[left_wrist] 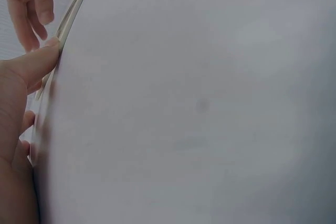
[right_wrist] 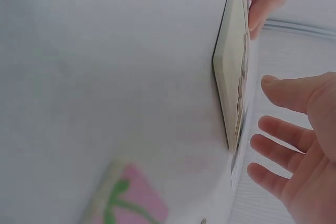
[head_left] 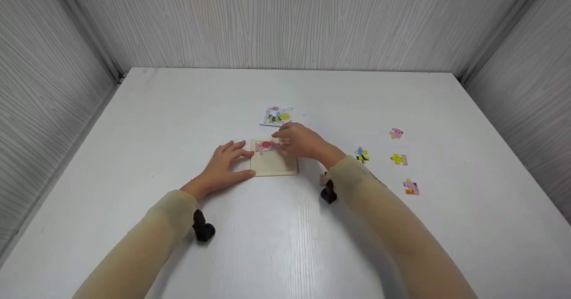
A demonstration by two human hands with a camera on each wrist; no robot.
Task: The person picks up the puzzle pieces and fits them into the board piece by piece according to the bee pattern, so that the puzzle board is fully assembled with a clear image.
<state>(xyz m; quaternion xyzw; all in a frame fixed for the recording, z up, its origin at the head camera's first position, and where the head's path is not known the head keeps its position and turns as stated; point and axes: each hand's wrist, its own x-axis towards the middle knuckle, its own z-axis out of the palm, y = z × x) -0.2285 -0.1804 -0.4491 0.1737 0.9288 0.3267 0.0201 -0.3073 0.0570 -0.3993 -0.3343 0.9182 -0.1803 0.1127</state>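
A shallow wooden puzzle board (head_left: 274, 167) lies on the table before me. Pink puzzle pieces (head_left: 266, 145), one with a red round mark, sit along its upper part. My left hand (head_left: 225, 167) touches the board's left side, thumb at the lower left corner and fingers higher up. In the left wrist view, the thumb (left_wrist: 39, 61) rests on the board's rim. My right hand (head_left: 303, 140) is over the board's upper right part and hides some of it. Seen from the right wrist, its fingers (right_wrist: 281, 148) are spread above the board, with nothing between them and the thumb.
A bee picture card (head_left: 277, 117) lies beyond the board. Loose pieces lie to the right: a blue-yellow one (head_left: 362, 155), a pink one (head_left: 396, 133), a yellow one (head_left: 397, 159) and a pink-yellow one (head_left: 411, 187). My right sleeve (head_left: 392, 218) partly covers another piece (head_left: 324, 178).
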